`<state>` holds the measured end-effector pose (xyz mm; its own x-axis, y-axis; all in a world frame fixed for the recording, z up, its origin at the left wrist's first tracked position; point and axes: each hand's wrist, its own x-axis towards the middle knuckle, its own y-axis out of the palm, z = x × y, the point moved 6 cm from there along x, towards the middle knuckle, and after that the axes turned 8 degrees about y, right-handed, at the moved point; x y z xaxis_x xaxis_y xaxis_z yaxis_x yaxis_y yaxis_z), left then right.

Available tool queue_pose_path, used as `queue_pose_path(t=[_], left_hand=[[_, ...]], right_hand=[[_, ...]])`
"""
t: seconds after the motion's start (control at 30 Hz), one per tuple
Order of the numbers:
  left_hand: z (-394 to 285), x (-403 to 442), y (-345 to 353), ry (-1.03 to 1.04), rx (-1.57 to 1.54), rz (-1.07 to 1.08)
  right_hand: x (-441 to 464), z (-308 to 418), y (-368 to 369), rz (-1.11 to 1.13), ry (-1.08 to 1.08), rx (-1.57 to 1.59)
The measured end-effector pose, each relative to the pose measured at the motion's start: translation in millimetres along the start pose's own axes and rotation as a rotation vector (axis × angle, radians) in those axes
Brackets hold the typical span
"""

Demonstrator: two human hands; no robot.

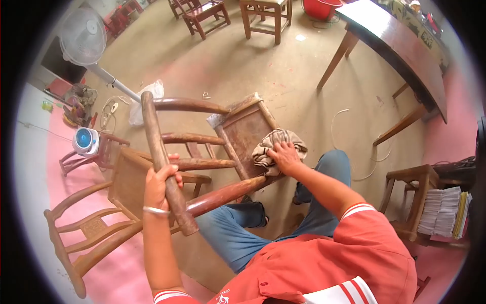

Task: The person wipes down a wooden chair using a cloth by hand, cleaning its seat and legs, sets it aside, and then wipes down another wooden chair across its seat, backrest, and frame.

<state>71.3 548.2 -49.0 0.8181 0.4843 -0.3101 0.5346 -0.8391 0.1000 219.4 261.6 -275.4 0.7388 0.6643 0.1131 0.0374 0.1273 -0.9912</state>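
Note:
A brown wooden chair [205, 200] is tipped in front of me, its backrest toward my left and its seat panel [243, 134] toward the middle. My left hand [161, 182] is wrapped round the top rail of the backrest, with a pale bracelet on the wrist. My right hand [284, 156] presses a bunched striped cloth [296, 139] against the near right part of the seat. The fingers lie over the cloth and grip its folds. The seat surface looks worn and dull, while the lower backrest post is glossy.
Another wooden chair [96, 230] stands at my left, close to the held one. Beyond it are a small fan [86, 141] and a tall standing fan [83, 38]. A table [400, 43] stands at the right, above a shelf holding stacked papers [439, 210]. Cords lie on the floor.

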Motion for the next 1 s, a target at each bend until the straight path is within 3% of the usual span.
queue_pose_path(t=[0.07,0.13,0.23,0.33,0.4,0.47,0.53,0.83,0.9,1.0], left_hand=[[7,-10,-7,-0.03,-0.005,-0.047],[7,-16,-2,0.067,-0.044,-0.128],[8,-22,1,0.098,-0.057,-0.189],[13,-29,-1,0.105,-0.066,-0.258],[11,-27,0,0.111,-0.059,-0.249],[8,-22,4,0.105,-0.033,-0.258],[3,-19,9,0.118,-0.041,-0.252],[7,-21,6,0.124,-0.071,-0.231],[6,-22,4,0.124,-0.052,-0.201],[1,-23,2,0.091,0.106,-0.253]], right_hand=[[0,2,12,0.032,-0.021,0.022],[26,-2,11,-0.057,-0.047,0.045],[95,-3,33,0.053,-0.006,0.035],[171,4,44,-0.048,0.003,-0.002],[219,7,52,-0.008,0.042,0.005],[244,2,68,0.125,0.23,0.046],[222,-7,56,0.281,0.308,0.191],[43,-25,20,0.229,0.254,0.018],[30,-22,13,0.392,0.225,0.107],[51,-34,14,0.383,0.238,0.219]])
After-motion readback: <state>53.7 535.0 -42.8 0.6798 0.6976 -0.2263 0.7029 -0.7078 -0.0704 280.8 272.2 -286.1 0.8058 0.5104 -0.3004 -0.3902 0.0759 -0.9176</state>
